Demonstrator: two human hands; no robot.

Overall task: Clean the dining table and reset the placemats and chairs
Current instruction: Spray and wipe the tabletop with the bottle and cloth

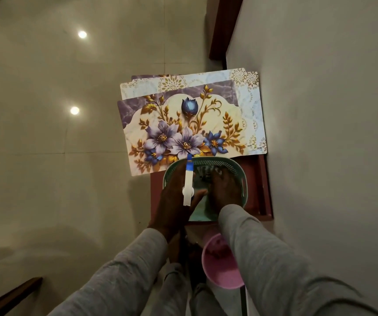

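Looking straight down: stack of placemats [183,124] lies on a dark red-brown wooden surface [262,190] next to a beige wall [320,110], top one floral with purple and blue flowers, lace-pattern ones fanned out beneath it. Teal perforated basket [236,172] sits at the near edge of the stack, its far rim overlapping the top mat. Left hand [174,197] is at the basket's left side, a white spray bottle with blue nozzle [188,181] clamped between thumb and curled fingers, nozzle pointing away over the mat. Right hand [223,190] reaches down inside the basket, fingers dipped among blurry contents; cannot tell if they are apart or gripping anything. Both arms in grey sleeves [263,258]. Pink bowl-like container [220,270] below, beside right forearm. Glossy tiled floor [46,133] at left.
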